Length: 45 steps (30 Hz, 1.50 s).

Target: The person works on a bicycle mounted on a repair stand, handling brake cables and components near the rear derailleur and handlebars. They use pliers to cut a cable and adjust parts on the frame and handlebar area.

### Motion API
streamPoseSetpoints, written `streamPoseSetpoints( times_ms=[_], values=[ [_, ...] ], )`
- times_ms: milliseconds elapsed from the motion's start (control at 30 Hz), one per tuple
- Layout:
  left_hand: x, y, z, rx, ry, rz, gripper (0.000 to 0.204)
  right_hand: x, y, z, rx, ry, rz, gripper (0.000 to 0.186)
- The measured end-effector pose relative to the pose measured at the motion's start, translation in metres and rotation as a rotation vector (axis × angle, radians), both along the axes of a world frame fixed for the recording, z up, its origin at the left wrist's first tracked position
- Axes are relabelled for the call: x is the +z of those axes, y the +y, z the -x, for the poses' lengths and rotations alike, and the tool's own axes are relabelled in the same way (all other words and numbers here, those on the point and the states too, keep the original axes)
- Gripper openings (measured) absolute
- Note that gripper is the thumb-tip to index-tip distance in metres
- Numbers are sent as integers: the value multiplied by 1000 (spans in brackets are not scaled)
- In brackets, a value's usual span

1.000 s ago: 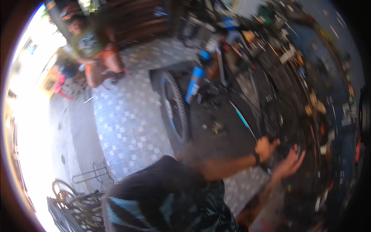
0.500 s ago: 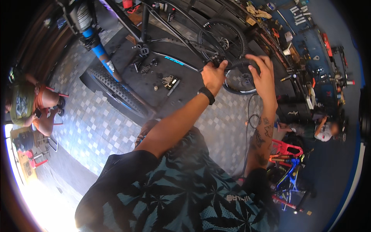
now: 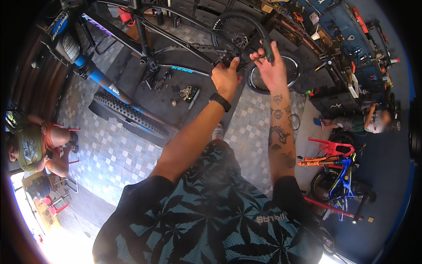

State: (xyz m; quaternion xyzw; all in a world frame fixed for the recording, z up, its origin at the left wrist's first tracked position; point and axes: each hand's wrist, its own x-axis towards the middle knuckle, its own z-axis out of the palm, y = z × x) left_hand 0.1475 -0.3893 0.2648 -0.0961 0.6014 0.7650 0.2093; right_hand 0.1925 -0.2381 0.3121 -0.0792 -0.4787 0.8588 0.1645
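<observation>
A black mountain bike frame [image 3: 147,26] hangs across the upper part of the view, above the floor. My left hand [image 3: 226,78], with a dark watch on its wrist, is closed around the small dark parts at the frame's rear end [image 3: 226,58]; the fingers hide much of them. Just right of it, my right hand [image 3: 272,72] holds a hand tool by its dark green handle [image 3: 267,50]. Its thin shaft seems to point toward the frame, but the tip is too small to make out.
A wheel [image 3: 239,33] stands behind the frame's rear end. Loose metal parts [image 3: 188,93] lie on the dark mat. A seated person [image 3: 33,141] is at left, another [image 3: 369,119] at right. A red chair [image 3: 332,147] and a blue bike [image 3: 343,178] stand at lower right.
The whole view has shifted, so the frame sits farther left. My right hand has turned, and the green-handled tool now shows in it. My left hand stays at the frame's rear end.
</observation>
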Motion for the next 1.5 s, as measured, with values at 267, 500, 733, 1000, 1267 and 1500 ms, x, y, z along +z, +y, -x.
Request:
streamPoseSetpoints(
  times_ms=[267, 500, 733, 1000, 1267, 1500],
  values=[
    [-3, 1, -1, 12, 6, -33, 50, 62, -15, -31, -400, 86, -1845, 32],
    [-2, 5, -1, 51, 14, 14, 51, -36, -49, -1, -642, 175, -521, 36],
    [-6, 5, 1, 38, 6, -36, 47, -72, -53, 12, -774, 42, -440, 19],
    [-2, 4, 0, 23, -21, -16, 49, -63, -57, 4, -642, 93, -670, 23],
    [-10, 11, 1, 48, 7, -87, 44, -55, -57, 2, -623, 78, -632, 23],
    [-12, 17, 6, 48, -34, -96, 42, -41, -42, 0, -543, -12, -810, 17]
  ],
)
